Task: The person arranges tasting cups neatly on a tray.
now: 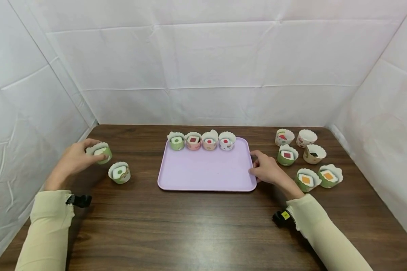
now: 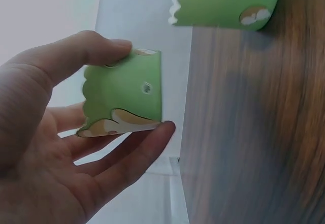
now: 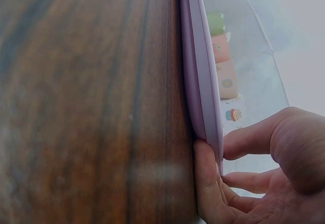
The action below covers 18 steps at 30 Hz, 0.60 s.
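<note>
My left hand (image 1: pixel 76 158) pinches a green scalloped paper baking cup (image 2: pixel 124 89) between thumb and fingers, at the left of the table. In the left wrist view the cup is tipped on its side and overlaps the white backdrop. Just right of it in the head view stands another green cup (image 1: pixel 120 176), with a white piece inside. My right hand (image 1: pixel 268 168) grips the right rim of a lilac tray (image 1: pixel 207 171), thumb over the edge and a finger beneath it. Along the tray's back edge stand a green cup (image 1: pixel 176 142), a pink cup (image 1: pixel 193 142), a peach cup (image 1: pixel 210 141) and a white cup (image 1: pixel 227 142).
Right of the tray is a group of several paper cups, among them a white cup (image 1: pixel 306 139), a cream cup (image 1: pixel 314 155) and a green cup (image 1: pixel 329 177) with an orange-marked piece. White cloth (image 1: pixel 217 67) hangs behind and beside the wooden table (image 1: pixel 176 226).
</note>
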Motion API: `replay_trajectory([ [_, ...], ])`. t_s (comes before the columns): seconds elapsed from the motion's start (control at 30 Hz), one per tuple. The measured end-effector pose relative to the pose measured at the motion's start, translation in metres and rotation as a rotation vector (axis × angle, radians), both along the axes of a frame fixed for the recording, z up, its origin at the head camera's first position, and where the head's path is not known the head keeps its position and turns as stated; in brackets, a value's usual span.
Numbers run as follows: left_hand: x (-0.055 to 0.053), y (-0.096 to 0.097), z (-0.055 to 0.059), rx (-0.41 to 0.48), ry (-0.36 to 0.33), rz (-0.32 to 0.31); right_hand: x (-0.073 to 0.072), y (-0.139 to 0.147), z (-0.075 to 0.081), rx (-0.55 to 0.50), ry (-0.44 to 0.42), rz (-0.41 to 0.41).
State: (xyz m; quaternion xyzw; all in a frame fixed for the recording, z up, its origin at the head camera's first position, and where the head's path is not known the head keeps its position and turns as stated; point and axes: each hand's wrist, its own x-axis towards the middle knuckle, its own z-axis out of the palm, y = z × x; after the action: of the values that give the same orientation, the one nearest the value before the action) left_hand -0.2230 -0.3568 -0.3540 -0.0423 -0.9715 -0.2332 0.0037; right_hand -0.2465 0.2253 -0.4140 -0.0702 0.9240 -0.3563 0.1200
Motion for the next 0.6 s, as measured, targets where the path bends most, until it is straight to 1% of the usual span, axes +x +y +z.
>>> replay_trajectory([
  [0.07, -0.001, 0.004, -0.001, 0.004, 0.013, 0.021, 0.0, 0.0, 0.0, 0.001, 0.001, 0.001],
  [0.23, -0.003, 0.014, -0.005, 0.051, 0.062, 0.072, 0.0, -0.001, 0.0, 0.003, 0.001, 0.002],
  [0.3, -0.003, 0.018, -0.005, 0.065, 0.095, 0.072, 0.0, -0.001, 0.0, 0.003, 0.002, 0.002],
  [0.4, -0.002, 0.024, -0.006, 0.068, 0.135, 0.053, 0.0, -0.001, 0.0, 0.001, 0.003, 0.003],
  [0.53, -0.002, 0.035, -0.004, 0.076, 0.132, 0.036, 0.0, -0.001, 0.0, 0.002, 0.003, 0.006],
  [0.6, -0.002, 0.04, -0.003, 0.079, 0.129, 0.038, 0.0, -0.001, 0.0, 0.0, 0.002, 0.004],
])
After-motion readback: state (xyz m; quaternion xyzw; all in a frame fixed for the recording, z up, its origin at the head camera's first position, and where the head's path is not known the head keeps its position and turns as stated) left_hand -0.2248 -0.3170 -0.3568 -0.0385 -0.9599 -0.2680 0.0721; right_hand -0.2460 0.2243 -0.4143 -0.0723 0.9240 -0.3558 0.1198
